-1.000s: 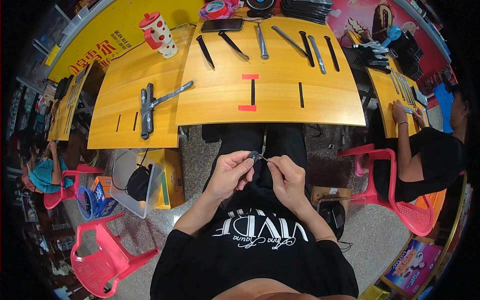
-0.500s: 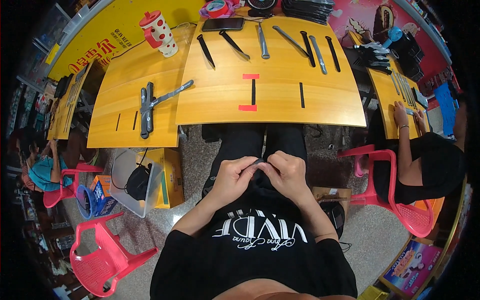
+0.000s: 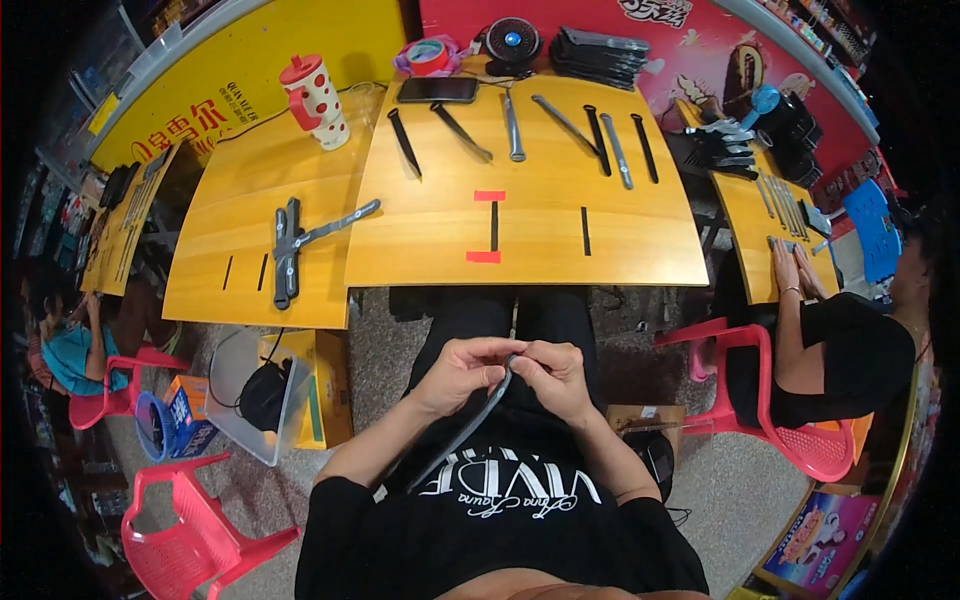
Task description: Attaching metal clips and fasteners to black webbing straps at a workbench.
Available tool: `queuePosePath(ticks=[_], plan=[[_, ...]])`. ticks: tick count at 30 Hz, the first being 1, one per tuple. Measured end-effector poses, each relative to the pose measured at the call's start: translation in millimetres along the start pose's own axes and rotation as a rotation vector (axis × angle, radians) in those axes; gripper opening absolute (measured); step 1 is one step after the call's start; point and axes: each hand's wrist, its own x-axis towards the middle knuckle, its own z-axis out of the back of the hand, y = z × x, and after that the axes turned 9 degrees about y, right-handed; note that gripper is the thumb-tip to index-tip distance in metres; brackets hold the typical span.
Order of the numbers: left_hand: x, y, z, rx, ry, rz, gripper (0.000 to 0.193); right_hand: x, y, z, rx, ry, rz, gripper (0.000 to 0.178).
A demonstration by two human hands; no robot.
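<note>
In front of my chest I hold a long grey strap by one end. My left hand pinches it with thumb and fingers, and my right hand grips the same end from the other side. The rest of the strap hangs down toward my left forearm over my black shirt. On the table beyond, a row of grey and black straps, among them a grey strap, lies spread out. A short black strip sits between two red tape marks, with another black strip to its right.
A bundle of grey straps lies on the left table. Behind stand a spotted cup, a phone, a small fan and a stack of black packs. A clear bin is below left. A co-worker sits on a pink chair at right.
My hands have shifted slightly down, and the strap's length now hangs visibly toward the left. The whole view has tilted up. The co-worker's hands at right have come together.
</note>
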Motion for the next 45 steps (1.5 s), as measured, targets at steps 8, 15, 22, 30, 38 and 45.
queuePosePath(ticks=[8,15,22,30,38,45], plan=[[-5,10,-1,-0.116,-0.173,-0.057,0.008,-1,2,-18,-0.099,-0.154,0.005,0.013],[-7,-10,-2,-0.045,-0.121,-0.239,0.007,0,18,-24,-0.233,-0.206,0.218,0.019],[0,-15,-5,0.018,0.007,-0.219,0.006,15,18,22,-0.074,0.129,0.133,0.036],[-12,-11,-2,-0.007,-0.011,-0.081,0.005,31,31,23,-0.088,0.503,0.105,0.034],[-16,-5,-2,-0.091,-0.133,-0.164,0.007,29,32,8,-0.311,0.435,0.334,0.024],[-37,-38,45,-0.006,-0.683,-0.46,0.009,5,61,12,-0.448,0.43,0.483,0.025]])
